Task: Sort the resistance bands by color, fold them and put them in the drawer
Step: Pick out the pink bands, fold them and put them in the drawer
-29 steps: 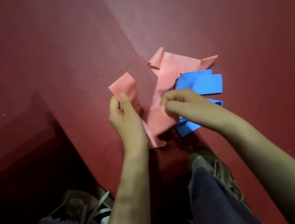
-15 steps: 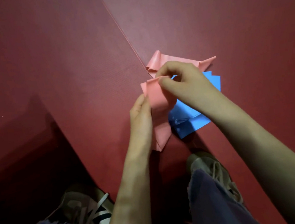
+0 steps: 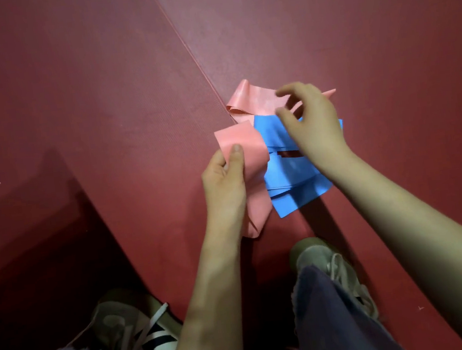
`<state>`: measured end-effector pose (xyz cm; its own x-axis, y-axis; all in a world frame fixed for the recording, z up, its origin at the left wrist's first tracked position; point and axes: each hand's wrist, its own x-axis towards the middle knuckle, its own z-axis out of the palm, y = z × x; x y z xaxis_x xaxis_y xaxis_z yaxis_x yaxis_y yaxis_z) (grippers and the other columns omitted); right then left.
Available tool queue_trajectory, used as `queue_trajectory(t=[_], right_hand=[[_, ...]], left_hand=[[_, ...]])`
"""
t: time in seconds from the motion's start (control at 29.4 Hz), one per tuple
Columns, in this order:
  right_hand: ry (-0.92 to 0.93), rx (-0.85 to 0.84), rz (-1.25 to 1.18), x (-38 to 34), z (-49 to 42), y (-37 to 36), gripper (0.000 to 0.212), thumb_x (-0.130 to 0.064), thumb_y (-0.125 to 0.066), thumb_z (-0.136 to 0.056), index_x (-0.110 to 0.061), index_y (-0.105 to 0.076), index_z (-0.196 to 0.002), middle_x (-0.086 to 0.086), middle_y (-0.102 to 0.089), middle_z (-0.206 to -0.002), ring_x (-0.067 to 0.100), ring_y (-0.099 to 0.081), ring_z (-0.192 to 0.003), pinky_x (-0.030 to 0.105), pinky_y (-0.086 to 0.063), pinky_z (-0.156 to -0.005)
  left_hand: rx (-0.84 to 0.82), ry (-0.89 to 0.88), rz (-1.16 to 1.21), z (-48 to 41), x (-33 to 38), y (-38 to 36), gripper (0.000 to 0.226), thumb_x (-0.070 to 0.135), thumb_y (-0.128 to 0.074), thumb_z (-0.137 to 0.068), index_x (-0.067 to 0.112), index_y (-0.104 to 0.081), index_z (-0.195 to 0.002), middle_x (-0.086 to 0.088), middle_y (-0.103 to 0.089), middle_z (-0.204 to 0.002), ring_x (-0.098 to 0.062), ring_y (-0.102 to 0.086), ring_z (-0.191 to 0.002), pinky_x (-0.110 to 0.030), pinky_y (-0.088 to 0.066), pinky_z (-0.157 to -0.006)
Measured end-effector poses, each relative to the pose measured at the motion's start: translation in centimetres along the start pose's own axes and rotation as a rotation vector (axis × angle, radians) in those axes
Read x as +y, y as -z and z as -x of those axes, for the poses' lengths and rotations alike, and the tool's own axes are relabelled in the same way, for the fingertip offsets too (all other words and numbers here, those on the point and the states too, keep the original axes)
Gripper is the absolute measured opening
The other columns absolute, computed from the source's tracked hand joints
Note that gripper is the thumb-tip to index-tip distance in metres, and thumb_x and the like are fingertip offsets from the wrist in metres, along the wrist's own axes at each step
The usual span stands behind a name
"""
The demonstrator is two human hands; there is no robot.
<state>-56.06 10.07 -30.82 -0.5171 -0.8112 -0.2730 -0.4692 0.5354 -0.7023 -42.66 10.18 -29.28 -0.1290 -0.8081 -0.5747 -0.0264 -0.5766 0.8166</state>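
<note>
My left hand (image 3: pixel 225 187) pinches a folded pink resistance band (image 3: pixel 245 150) between thumb and fingers, holding it above the dark red floor. The band's lower part hangs down past my wrist. Blue bands (image 3: pixel 290 173) lie in a loose stack on the floor just right of it. Another pink band (image 3: pixel 253 101) lies crumpled beyond the blue ones. My right hand (image 3: pixel 310 125) hovers over the blue stack and the far pink band, fingers loosely bent, holding nothing.
The floor is dark red matting with a seam (image 3: pixel 190 53) running diagonally up from the bands. My two shoes (image 3: pixel 323 259) and trouser legs fill the bottom of the view. A dark shadowed area lies at lower left. No drawer is in view.
My right hand has let go of the pink band and moved right and up over the pile. My left hand now holds the folded band alone, slightly further right.
</note>
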Motion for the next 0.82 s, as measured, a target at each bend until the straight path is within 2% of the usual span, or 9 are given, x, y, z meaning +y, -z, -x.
queue_trajectory(t=[0.14, 0.24, 0.31, 0.37, 0.51, 0.58, 0.68, 0.75, 0.82], right_hand=[[-0.065, 0.088, 0.244, 3.8, -1.5, 1.3, 0.043, -0.002, -0.046, -0.081, -0.008, -0.048, -0.123, 0.019, -0.038, -0.132, 0.034, -0.040, -0.121, 0.039, -0.034, -0.099], [-0.046, -0.040, 0.328, 5.7, -2.9, 2.3, 0.046, 0.003, -0.042, -0.080, -0.006, -0.048, -0.124, 0.020, -0.031, -0.140, 0.036, -0.030, -0.129, 0.041, -0.027, -0.107], [0.015, -0.120, 0.388, 6.8, -3.9, 2.8, 0.029, -0.002, -0.048, -0.082, -0.003, -0.058, -0.109, 0.020, -0.044, -0.130, 0.037, -0.036, -0.123, 0.039, -0.029, -0.103], [0.051, -0.129, 0.392, 7.1, -4.4, 3.2, 0.016, -0.010, -0.053, -0.083, -0.001, -0.062, -0.092, 0.020, -0.056, -0.109, 0.037, -0.045, -0.111, 0.036, -0.033, -0.093], [0.144, -0.034, 0.161, 4.8, -3.1, 3.4, 0.017, -0.017, -0.049, -0.084, -0.003, -0.057, -0.088, 0.010, -0.062, -0.089, 0.027, -0.056, -0.089, 0.035, -0.041, -0.084], [0.199, -0.069, 0.011, 2.6, -1.3, 3.4, 0.011, -0.015, -0.050, -0.083, -0.008, -0.058, -0.084, -0.002, -0.060, -0.078, 0.017, -0.057, -0.077, 0.023, -0.043, -0.077], [0.206, -0.347, -0.038, -0.4, 1.2, 3.6, 0.012, -0.008, -0.054, -0.083, -0.018, -0.059, -0.079, 0.001, -0.064, -0.073, 0.016, -0.059, -0.071, 0.019, -0.044, -0.071], [0.243, -0.577, 0.076, -2.2, 2.7, 3.8, 0.013, -0.009, -0.055, -0.083, -0.019, -0.060, -0.076, 0.004, -0.067, -0.073, 0.018, -0.059, -0.071, 0.025, -0.046, -0.074], [0.310, -0.748, 0.230, -3.8, 3.9, 4.2, 0.020, -0.013, -0.055, -0.082, -0.029, -0.054, -0.069, -0.007, -0.060, -0.068, 0.007, -0.050, -0.067, 0.016, -0.039, -0.067]], left_hand=[[-0.005, 0.017, 0.000, 0.0, 0.1, 0.2, 0.025, 0.009, -0.045, -0.094, 0.017, -0.060, -0.075, 0.015, -0.064, -0.051, 0.005, -0.055, -0.049, -0.012, -0.044, -0.051], [-0.004, 0.033, 0.005, 0.0, 0.0, 0.2, 0.024, 0.010, -0.046, -0.093, 0.017, -0.061, -0.076, 0.014, -0.066, -0.055, 0.003, -0.057, -0.053, -0.014, -0.048, -0.055], [-0.006, 0.033, 0.011, 0.1, -0.1, 0.0, 0.024, 0.009, -0.046, -0.093, 0.017, -0.061, -0.077, 0.014, -0.067, -0.057, 0.003, -0.059, -0.056, -0.016, -0.050, -0.059], [-0.012, 0.021, 0.013, 0.1, 0.1, 0.0, 0.024, 0.008, -0.045, -0.093, 0.017, -0.061, -0.078, 0.015, -0.067, -0.057, 0.004, -0.059, -0.057, -0.015, -0.050, -0.060], [0.050, -0.023, 0.007, -0.1, 0.4, 0.1, 0.025, 0.008, -0.044, -0.094, 0.017, -0.058, -0.076, 0.017, -0.063, -0.053, 0.008, -0.054, -0.053, -0.012, -0.045, -0.055], [0.108, -0.055, 0.000, -0.4, 0.2, 0.3, 0.027, 0.008, -0.046, -0.093, 0.020, -0.058, -0.073, 0.017, -0.062, -0.054, 0.005, -0.052, -0.056, -0.014, -0.045, -0.059], [0.162, -0.111, -0.009, -0.8, 0.1, 0.6, 0.031, 0.007, -0.047, -0.093, 0.024, -0.058, -0.069, 0.019, -0.061, -0.054, 0.005, -0.049, -0.059, -0.016, -0.044, -0.063], [0.181, -0.133, -0.006, -1.1, 0.0, 0.8, 0.031, 0.006, -0.047, -0.092, 0.023, -0.057, -0.069, 0.020, -0.061, -0.054, 0.006, -0.049, -0.060, -0.014, -0.044, -0.063], [0.189, -0.141, 0.014, -1.3, 0.1, 0.9, 0.029, 0.006, -0.047, -0.092, 0.023, -0.059, -0.072, 0.018, -0.063, -0.058, 0.002, -0.051, -0.065, -0.019, -0.045, -0.067]])
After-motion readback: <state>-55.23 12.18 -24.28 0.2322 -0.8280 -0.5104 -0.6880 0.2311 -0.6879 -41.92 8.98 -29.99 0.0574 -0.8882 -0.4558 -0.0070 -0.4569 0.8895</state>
